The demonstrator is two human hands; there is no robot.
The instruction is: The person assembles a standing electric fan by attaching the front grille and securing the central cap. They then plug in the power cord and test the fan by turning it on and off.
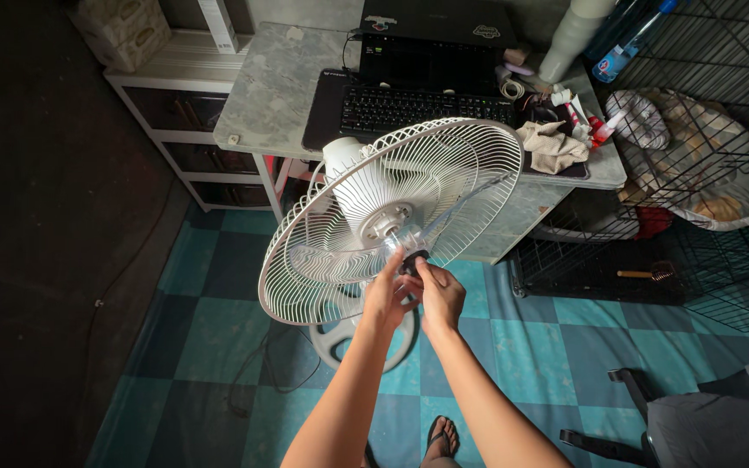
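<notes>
- Right hand (440, 297): fingers pinched on the small black cap (413, 260), partly hidden.
- Left hand (386, 295): curled about the same cap.
- Clear blade (470, 204): faint, hard to trace.
- White rear fan guard (392, 217): tilted, before the cluttered surface (262, 87).

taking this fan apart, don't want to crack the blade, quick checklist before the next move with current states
1. Front grille off: ok, the clear blade is exposed, only the rear grille is on.
2. Both hands on the hub: ok, left hand and right hand meet at the black cap.
3. Cap loose: cannot tell.
4. Blade whole: cannot tell, it is see-through.
5. Fan standing steady: ok, its base sits flat on the floor, head tilted up.
6. Unplugged: cannot tell, a cord trails off along the floor.
</notes>
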